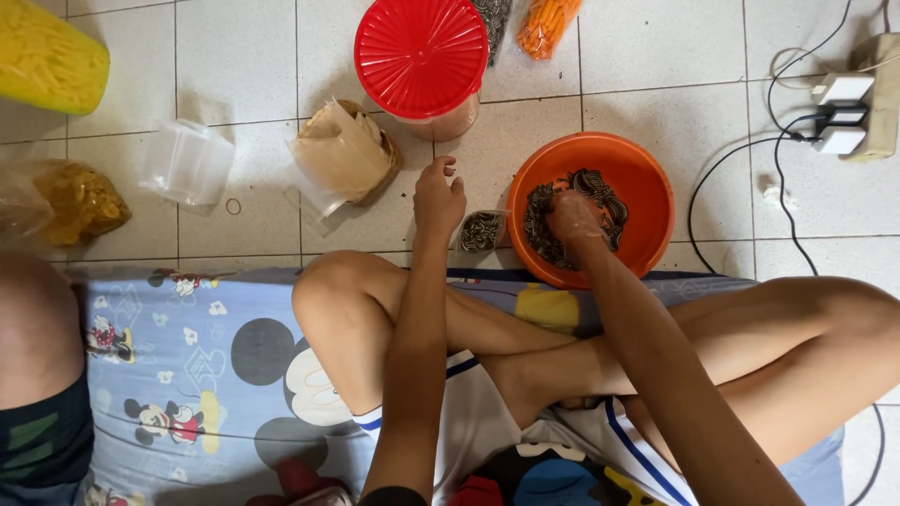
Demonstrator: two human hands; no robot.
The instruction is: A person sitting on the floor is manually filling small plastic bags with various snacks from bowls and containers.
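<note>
Orange bowl (647,201) | right hand (572,217) buried in dark snacks (600,192), fingers hidden; left hand (438,199) loosely curled, steadying small bag (482,230)

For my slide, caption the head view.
Right hand scoops dark seeds in orange bowl; left hand hovers beside small bag.

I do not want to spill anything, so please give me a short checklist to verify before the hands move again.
1. Right hand is inside the orange bowl, on the dark seeds: ok.
2. Left hand is beside the small clear bag of seeds: ok; whether it grips the bag: cannot tell.
3. Small bag open and upright: cannot tell.
4. Orange bowl flat on the tiled floor: ok.
5. Red lid sits on its container, behind the left hand: ok.
6. Power strip and cables lie near the bowl: not ok.
</note>
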